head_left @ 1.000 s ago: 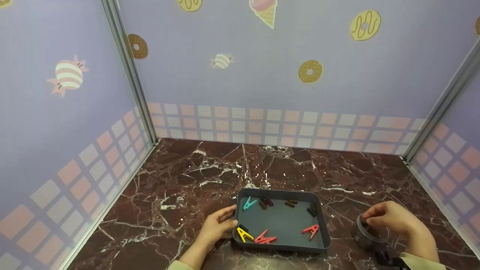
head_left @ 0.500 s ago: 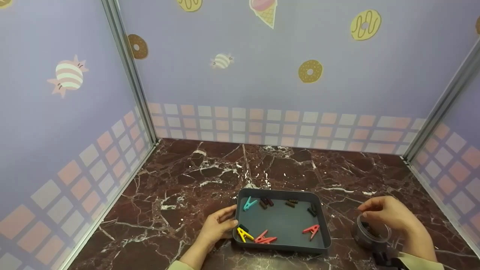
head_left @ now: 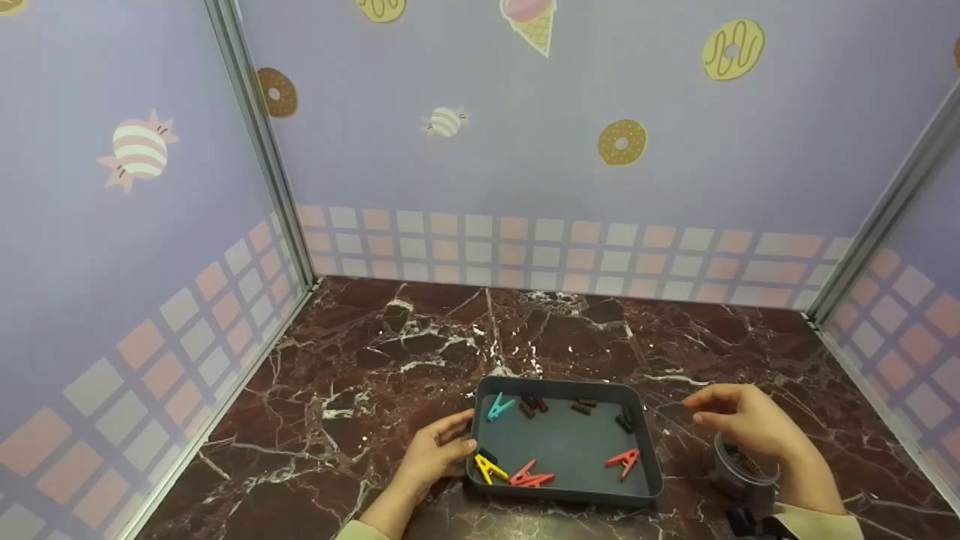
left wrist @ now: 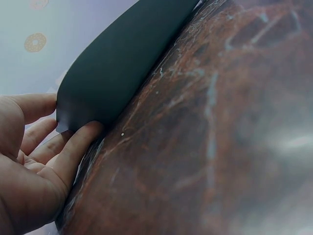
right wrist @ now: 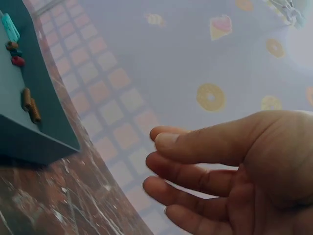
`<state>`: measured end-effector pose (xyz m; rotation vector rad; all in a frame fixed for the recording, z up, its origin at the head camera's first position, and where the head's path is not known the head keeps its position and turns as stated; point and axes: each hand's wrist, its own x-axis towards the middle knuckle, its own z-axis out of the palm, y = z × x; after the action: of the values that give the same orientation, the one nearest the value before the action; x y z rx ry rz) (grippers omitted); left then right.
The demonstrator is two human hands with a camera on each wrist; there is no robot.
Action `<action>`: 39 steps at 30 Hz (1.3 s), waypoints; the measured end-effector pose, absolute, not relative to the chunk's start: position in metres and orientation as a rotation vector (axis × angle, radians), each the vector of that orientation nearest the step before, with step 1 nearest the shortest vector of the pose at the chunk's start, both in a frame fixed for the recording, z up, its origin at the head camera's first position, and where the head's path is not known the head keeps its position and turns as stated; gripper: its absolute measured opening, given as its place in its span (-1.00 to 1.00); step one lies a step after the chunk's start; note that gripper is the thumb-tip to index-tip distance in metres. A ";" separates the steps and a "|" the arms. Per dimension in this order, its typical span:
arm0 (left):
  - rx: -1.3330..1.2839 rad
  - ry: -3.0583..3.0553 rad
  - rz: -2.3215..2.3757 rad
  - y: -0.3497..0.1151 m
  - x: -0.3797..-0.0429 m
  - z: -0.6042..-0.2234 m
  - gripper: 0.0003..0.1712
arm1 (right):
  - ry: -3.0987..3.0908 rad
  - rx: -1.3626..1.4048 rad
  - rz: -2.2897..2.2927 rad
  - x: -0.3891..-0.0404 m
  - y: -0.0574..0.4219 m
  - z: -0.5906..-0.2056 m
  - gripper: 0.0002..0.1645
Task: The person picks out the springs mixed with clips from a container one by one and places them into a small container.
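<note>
My left hand (head_left: 435, 455) touches the left wall of a dark grey rectangular tray (head_left: 570, 496), fingertips and thumb at its side. In the left wrist view, the fingers lie against the tray's outer wall (left wrist: 117, 63). Inside the tray are a teal clothespin (head_left: 500, 407), a yellow clothespin (head_left: 490, 469), red clothespins (head_left: 531, 475), and small ridged cylinders (head_left: 581, 406) in brown, dark red and black. My right hand (head_left: 757, 427) hovers between the tray and a round clear jar (head_left: 739, 480), thumb and fingers apart. Nothing shows between its fingers (right wrist: 195, 196) in the right wrist view.
The jar right of the tray holds more dark ridged pieces (head_left: 750, 465), partly hidden by the right hand. Patterned panels (head_left: 562, 255) enclose the dark red marble tabletop (head_left: 420, 337) at the back and both sides.
My right hand has lifted out of the jar and moved left toward the tray. More of the jar's contents show. The left hand and tray have stayed put.
</note>
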<state>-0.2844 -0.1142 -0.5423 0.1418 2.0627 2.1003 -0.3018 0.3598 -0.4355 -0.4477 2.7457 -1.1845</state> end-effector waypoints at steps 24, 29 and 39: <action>0.145 2.046 2.111 -0.114 -0.284 -0.541 -0.28 | 2.511 -0.842 -1.392 -0.317 0.260 -0.462 -0.69; 0.165 2.035 2.130 -0.114 -0.284 -0.542 -0.29 | 2.517 -0.919 -1.343 -0.321 0.228 -0.467 -0.76; 0.172 2.046 2.120 -0.115 -0.283 -0.540 -0.30 | 2.491 -1.074 -1.244 -0.327 0.169 -0.479 -0.79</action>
<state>-0.2831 -0.1148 -0.5404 0.1724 2.0464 2.1205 -0.3267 0.1693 -0.4793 -1.0735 2.4908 -1.2444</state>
